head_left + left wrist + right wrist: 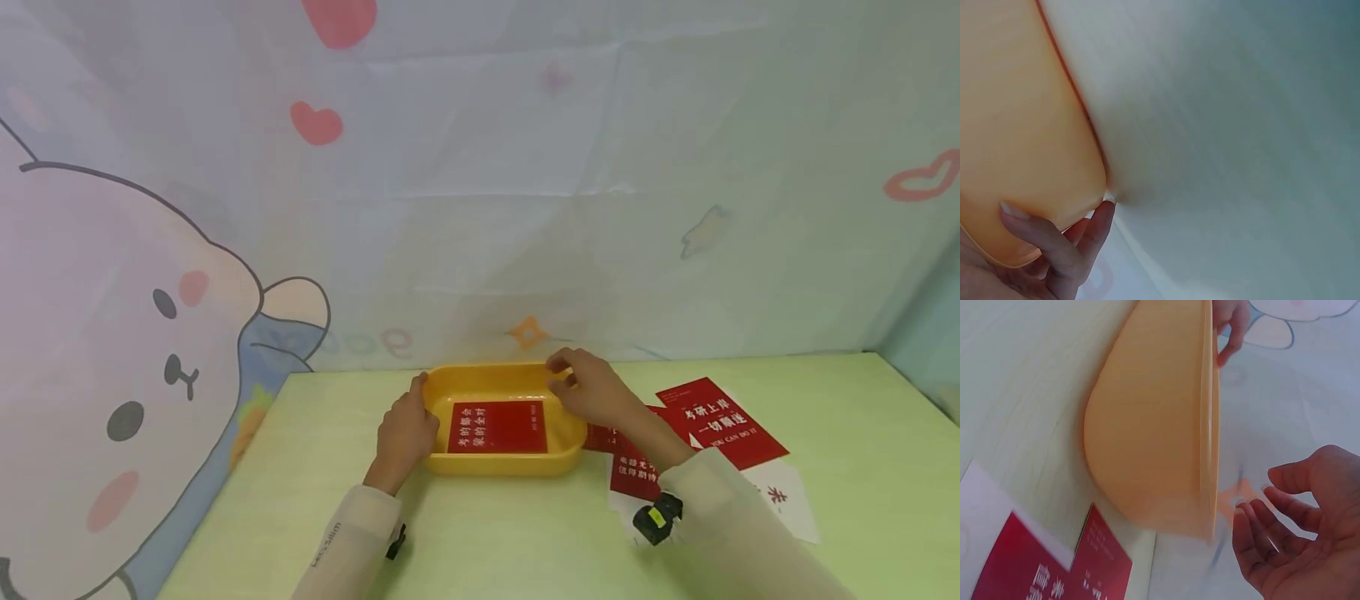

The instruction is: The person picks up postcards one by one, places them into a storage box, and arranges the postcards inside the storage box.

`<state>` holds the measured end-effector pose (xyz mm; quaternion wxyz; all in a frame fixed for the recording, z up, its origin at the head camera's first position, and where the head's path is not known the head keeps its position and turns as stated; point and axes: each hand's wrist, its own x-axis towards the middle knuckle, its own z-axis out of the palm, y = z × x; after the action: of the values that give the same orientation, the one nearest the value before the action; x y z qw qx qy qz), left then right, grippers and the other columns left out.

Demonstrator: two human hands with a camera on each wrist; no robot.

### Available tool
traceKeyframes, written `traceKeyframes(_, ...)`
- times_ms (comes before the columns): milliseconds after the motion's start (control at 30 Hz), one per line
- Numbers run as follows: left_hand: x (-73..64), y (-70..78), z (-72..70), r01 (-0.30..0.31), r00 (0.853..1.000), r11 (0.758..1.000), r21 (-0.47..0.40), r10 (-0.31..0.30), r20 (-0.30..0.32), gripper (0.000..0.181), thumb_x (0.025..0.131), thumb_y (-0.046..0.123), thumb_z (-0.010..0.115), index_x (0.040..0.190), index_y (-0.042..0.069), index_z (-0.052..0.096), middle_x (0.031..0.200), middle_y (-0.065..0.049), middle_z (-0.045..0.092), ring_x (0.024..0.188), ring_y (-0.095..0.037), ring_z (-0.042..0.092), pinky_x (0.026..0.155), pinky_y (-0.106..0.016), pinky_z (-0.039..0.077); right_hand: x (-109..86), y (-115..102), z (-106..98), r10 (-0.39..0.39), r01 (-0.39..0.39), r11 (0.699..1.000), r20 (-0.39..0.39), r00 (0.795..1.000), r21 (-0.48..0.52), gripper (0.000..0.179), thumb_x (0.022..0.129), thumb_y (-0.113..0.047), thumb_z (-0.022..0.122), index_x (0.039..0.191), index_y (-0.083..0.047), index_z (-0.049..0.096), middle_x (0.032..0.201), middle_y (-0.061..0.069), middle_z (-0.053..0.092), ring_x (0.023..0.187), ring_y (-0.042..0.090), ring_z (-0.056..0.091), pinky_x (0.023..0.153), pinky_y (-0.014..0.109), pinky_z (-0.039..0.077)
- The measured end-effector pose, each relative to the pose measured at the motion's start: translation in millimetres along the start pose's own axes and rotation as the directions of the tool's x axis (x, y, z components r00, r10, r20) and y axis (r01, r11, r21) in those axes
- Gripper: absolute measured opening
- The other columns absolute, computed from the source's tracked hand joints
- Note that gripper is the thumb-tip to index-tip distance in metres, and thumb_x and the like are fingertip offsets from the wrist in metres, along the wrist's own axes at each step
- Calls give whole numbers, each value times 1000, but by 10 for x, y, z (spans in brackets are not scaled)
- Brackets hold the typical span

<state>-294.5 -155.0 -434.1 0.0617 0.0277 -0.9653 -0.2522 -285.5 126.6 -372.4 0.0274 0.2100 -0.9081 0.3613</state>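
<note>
A yellow plastic basin stands on the table, and a red card with white Chinese characters lies inside it. My left hand grips the basin's left end; the left wrist view shows the thumb against its wall and the other fingers around the edge. Over the right end hovers my right hand, fingers loosely bent with nothing between them. In the right wrist view that hand is apart from the basin's rim.
Right of the basin, several red and white cards overlap, among them a large red card and a white card. My right forearm partly covers them. A printed cloth hangs behind the pale green table.
</note>
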Motion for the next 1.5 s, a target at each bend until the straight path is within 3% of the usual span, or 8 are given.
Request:
traceKeyframes(233, 3, -14, -2, 1, 1000, 1000, -3, -1, 15, 61, 93, 10, 52, 151, 15, 36, 121, -18, 66, 66, -24, 54, 53, -33, 43, -175, 177, -156, 99, -99, 995, -31, 995, 2, 33, 101, -20, 53, 127, 0, 57, 130, 22, 60, 111, 38, 63, 87, 44, 58)
traceKeyframes(400, -26, -53, -31, 26, 1000, 1000, -12, -26, 5, 61, 93, 10, 51, 151, 15, 36, 120, -17, 67, 63, -23, 53, 51, -32, 42, -329, 307, -238, 126, -127, 992, -31, 991, -3, 37, 101, -24, 54, 130, -1, 55, 131, 22, 58, 114, 39, 61, 86, 44, 58)
traceKeyframes(633, -56, -102, -40, 34, 999, 999, -25, -34, 13, 62, 92, 12, 50, 152, 14, 34, 115, -16, 67, 59, -22, 50, 48, -30, 39, -507, 494, -291, 191, -188, 980, 39, 981, -66, 44, 97, -23, 60, 132, 3, 53, 130, 27, 58, 112, 41, 62, 87, 48, 58)
traceKeyframes(1000, -61, -122, -53, 29, 999, 999, -14, -29, 13, 62, 92, 12, 49, 152, 13, 34, 118, -17, 67, 60, -21, 51, 49, -29, 39, -717, 680, -425, 205, -182, 967, 119, 972, -180, 64, 84, -29, 76, 131, 7, 51, 127, 29, 59, 112, 44, 60, 87, 56, 56)
traceKeyframes(1267, -74, -109, -59, 29, 999, 999, -27, -29, 16, 62, 92, 14, 49, 152, 13, 34, 114, -16, 67, 55, -20, 48, 46, -29, 37, -836, 808, -523, 216, -163, 954, 200, 956, -254, 77, 70, -35, 87, 125, 7, 53, 120, 25, 59, 107, 37, 56, 84, 53, 56)
traceKeyframes(1500, -85, -112, -70, 15, 1000, 1000, -16, -15, 16, 61, 94, 16, 50, 152, 13, 34, 108, -17, 67, 54, -20, 46, 45, -29, 35, -879, 897, -558, 300, -204, 916, 254, 920, -344, 94, 60, -42, 91, 129, 6, 50, 123, 28, 55, 111, 44, 52, 86, 61, 53)
